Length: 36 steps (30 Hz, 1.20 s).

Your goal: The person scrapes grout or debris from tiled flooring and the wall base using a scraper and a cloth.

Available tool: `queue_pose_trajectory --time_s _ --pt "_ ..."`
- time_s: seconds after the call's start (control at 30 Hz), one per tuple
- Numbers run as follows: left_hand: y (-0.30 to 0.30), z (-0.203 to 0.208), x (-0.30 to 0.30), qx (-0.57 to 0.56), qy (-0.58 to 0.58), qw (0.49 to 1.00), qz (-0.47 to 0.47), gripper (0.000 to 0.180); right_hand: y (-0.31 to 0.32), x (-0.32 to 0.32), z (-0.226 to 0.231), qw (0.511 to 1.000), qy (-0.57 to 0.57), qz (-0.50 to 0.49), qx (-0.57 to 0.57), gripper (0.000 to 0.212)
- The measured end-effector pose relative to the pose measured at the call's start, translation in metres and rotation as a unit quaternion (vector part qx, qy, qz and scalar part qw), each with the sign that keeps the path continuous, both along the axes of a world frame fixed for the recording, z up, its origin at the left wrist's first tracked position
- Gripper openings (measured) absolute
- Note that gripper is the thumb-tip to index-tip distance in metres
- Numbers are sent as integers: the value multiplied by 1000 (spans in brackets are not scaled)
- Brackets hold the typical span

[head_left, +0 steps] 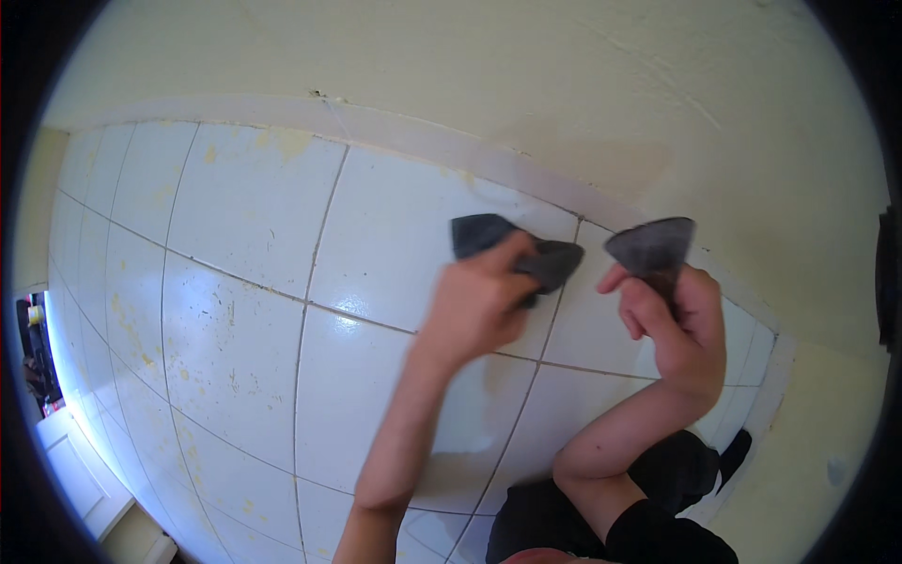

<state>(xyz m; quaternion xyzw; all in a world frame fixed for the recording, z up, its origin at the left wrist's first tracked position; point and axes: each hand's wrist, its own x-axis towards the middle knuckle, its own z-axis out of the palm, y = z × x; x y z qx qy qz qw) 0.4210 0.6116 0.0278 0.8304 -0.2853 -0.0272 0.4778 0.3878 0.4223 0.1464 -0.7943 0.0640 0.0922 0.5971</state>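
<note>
My left hand (474,301) is closed around a bunched dark grey cloth (481,232), whose ends stick out on both sides of the fingers. It is over the white tiled floor (395,235), slightly blurred; whether the cloth presses on the tile I cannot tell. To its right, my right hand (684,315) grips a putty knife (652,246) by the handle. Its wide, smudged metal blade points up and away from me, near the foot of the wall and apart from the cloth. The fingers hide most of the handle.
Yellow flecks and stains (146,357) dot the tiles on the left. A cream wall (564,85) with a low skirting (413,146) runs along the far side. A white door (83,465) and some clutter (36,352) stand at far left. My dark-clad leg (676,470) is near the right wall.
</note>
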Motion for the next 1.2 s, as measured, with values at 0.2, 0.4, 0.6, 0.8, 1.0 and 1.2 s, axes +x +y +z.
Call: queue_pose_trajectory --time_s 0.2,0.4,0.6,0.8,1.0,1.2 --pt "-28 -32 -12 127 -88 965 210 6 7 3 -3 995 -31 90 -33 12" --pt "51 -22 19 190 -28 885 424 29 2 27 -47 971 -19 229 -70 17" --pt "77 -33 21 144 -75 874 457 29 12 45 -91 964 136 206 95 18" --pt "72 -30 24 122 -95 876 457 26 7 48 -137 858 150 256 420 29" --pt "71 -35 24 102 -92 888 439 21 14 64 -153 867 152 187 436 28" --pt "74 -33 21 56 -69 899 428 29 29 76 -151 872 215 192 397 26"
